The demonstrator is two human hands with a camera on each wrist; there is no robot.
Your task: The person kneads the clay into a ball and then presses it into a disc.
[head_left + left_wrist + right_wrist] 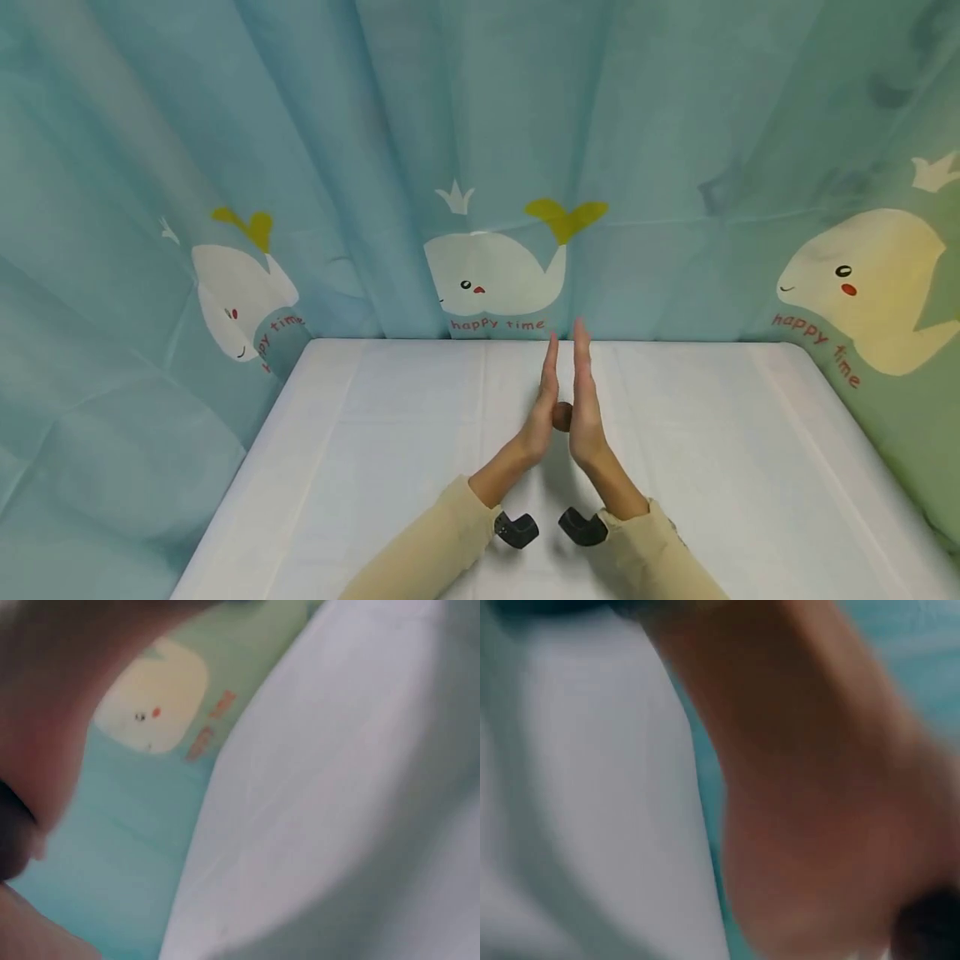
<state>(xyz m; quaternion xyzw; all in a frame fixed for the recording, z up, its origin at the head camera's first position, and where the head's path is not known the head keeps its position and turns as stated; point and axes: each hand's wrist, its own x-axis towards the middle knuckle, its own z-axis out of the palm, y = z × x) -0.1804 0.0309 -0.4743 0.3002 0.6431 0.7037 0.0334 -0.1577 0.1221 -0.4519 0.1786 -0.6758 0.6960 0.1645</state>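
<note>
A small brown ball [562, 416] sits pressed between two flat palms — left hand [542, 412] and right hand [586, 408], fingers straight and pointing away — above the middle of a white table [375, 467] — whale-print curtain [480, 167] behind.

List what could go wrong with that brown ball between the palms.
1. The ball is only pressed between the flat left hand and right hand, fingers straight; uneven pressure could let it squirt out.
2. It could then roll across the smooth white table toward an edge, where only the curtain hangs.
3. Both wrist views are blurred, so a slip might go unseen there.
</note>
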